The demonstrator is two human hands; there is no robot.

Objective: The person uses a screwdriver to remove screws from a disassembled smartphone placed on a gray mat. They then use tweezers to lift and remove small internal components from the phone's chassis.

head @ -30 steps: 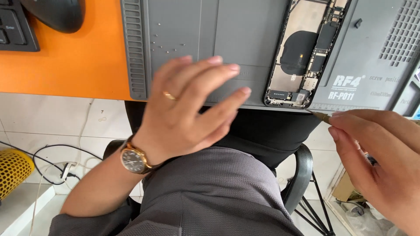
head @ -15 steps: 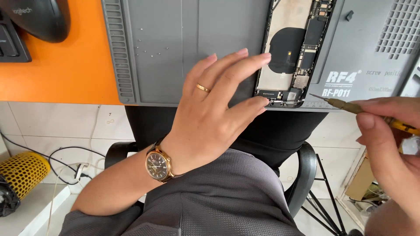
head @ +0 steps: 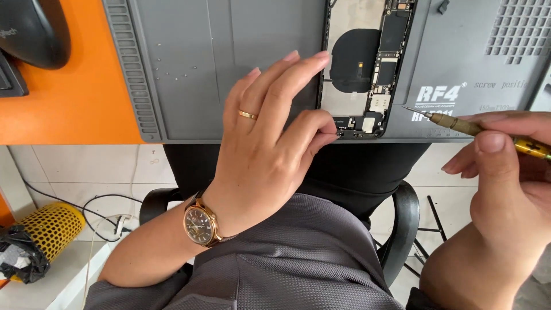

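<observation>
1. Orange bench (head: 74, 103) carries everything; landmark is the grey mat (head: 229, 63) lying on it, near edge at the bench's front edge.
2. Black mouse (head: 34, 28) sits left of the mat, on the orange surface.
3. Opened phone (head: 364, 69), back off and insides showing, lies on the mat right of its middle, bottom end at the mat's near edge.
4. Left hand (head: 270, 155), gold ring, watch (head: 201, 221) on wrist, rests over the mat's near edge; fingers (head: 298, 74) loosely spread, thumb tip touching the phone's bottom left corner, holding nothing.
5. Right hand (head: 511, 183) at the mat's right near corner; fingers pinching a thin screwdriver (head: 476, 127), tip over the mat just right of the phone, not touching it.
</observation>
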